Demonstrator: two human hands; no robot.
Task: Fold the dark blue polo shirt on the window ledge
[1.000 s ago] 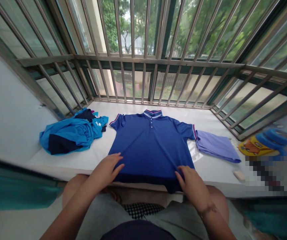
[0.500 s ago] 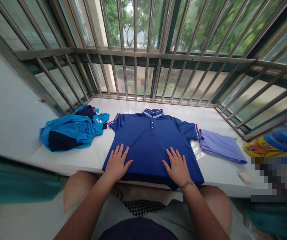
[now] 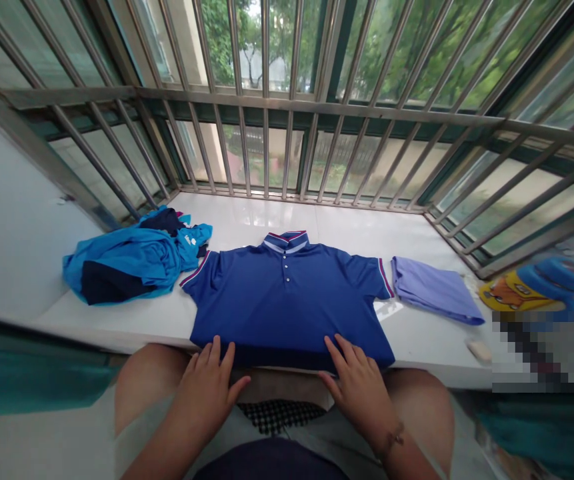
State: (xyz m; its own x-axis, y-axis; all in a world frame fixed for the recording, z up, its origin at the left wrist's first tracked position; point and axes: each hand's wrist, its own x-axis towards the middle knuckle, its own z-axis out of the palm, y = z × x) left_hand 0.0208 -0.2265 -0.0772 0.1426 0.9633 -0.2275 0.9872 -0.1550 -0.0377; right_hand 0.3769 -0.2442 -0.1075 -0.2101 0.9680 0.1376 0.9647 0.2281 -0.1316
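While a blue polo [image 3: 287, 300] lies face up and spread flat on a white sill [image 3: 131, 320], both hands rest at its near hem. The shirt's collar points toward the window bars [image 3: 267, 133], its sleeves are out to either side, and its bottom edge runs along the sill's front lip, just above the person's knees.

The left hand [image 3: 211, 383] sits palm down with fingers spread and flat, its fingertips touching the hem near the shirt's left corner; most of the hand is off the cloth, below the sill's edge. The right hand [image 3: 359, 383] lies the same way at the right part of the hem, fingers extended and slightly apart, tips pressed on the fabric. Neither hand grasps anything: both are open, with the shirt ahead of the fingers rather than between them.

Just left of the polo, a crumpled heap of light blue clothes [image 3: 127, 263] with dark patches touches or nearly touches the left sleeve. Just right of the other sleeve lies a folded lilac cloth [image 3: 434, 290]. Farther right, near the sill's corner, sit blue rings [image 3: 554, 280] on a yellow printed item, and a small pale block [image 3: 477, 349] rests near the front edge.
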